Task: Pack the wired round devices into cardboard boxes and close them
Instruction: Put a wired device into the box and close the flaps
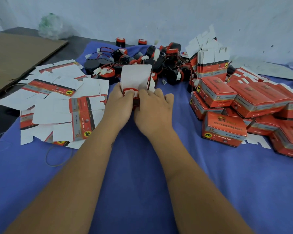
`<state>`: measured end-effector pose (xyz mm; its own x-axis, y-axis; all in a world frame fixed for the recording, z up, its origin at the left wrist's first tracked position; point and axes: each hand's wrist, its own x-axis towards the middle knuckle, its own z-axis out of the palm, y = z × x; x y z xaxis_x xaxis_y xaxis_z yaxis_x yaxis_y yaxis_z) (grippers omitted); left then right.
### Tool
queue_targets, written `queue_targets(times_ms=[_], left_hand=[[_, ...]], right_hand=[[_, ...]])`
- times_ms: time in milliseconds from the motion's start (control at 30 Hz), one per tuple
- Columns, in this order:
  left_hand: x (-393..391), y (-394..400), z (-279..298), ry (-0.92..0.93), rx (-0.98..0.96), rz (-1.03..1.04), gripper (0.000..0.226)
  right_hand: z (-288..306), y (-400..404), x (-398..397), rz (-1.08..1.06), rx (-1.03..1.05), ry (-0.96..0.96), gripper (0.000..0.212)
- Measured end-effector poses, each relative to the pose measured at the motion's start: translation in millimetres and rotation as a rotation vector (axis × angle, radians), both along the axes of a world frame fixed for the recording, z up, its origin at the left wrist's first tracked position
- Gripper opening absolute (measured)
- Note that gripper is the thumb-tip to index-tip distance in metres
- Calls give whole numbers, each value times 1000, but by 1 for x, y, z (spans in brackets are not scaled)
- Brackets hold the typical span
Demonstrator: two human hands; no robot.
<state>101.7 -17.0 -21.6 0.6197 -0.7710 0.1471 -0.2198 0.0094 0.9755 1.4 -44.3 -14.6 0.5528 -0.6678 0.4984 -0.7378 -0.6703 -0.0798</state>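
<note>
An open cardboard box [136,76] stands in the middle of the blue cloth, its white lid flap raised. A red round device [130,90] sits in its mouth. My left hand [118,103] grips the box's left side, thumb at the flap's edge. My right hand [153,107] holds the box's right side, its fingers over the device. Behind the box lies a heap of black and red wired round devices [159,63] with white plugs.
Flat unfolded boxes [61,98] are spread at the left. A stack of flat boxes [211,65] stands upright at the right. Several closed red boxes [243,107] are piled at the right. A brown cardboard sheet [20,54] and a plastic bag [51,27] lie far left.
</note>
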Motion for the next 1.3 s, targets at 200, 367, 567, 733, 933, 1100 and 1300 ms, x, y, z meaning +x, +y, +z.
queue_targets(times_ms=[200, 367, 567, 733, 933, 1100, 1300], left_hand=[[0, 1, -1, -23, -24, 40, 30], [-1, 5, 4, 136, -26, 55, 31], [-3, 6, -1, -81, 15, -63, 39], [-4, 3, 0, -117, 46, -62, 49], [-4, 4, -1, -156, 44, -53, 43], [-5, 2, -1, -196, 77, -17, 44], [-6, 5, -2, -192, 37, -66, 40]], right_hand=[[-1, -7, -10, 204, 278, -509, 34], [9, -14, -15, 57, 782, -1262, 26], [15, -28, -24, 251, 1135, -1406, 45], [22, -21, -26, 195, 862, -1401, 12], [33, -13, -26, 316, 864, -1388, 17], [39, -8, -29, 512, 927, -1298, 40], [39, 0, -22, 443, 743, -1102, 26]])
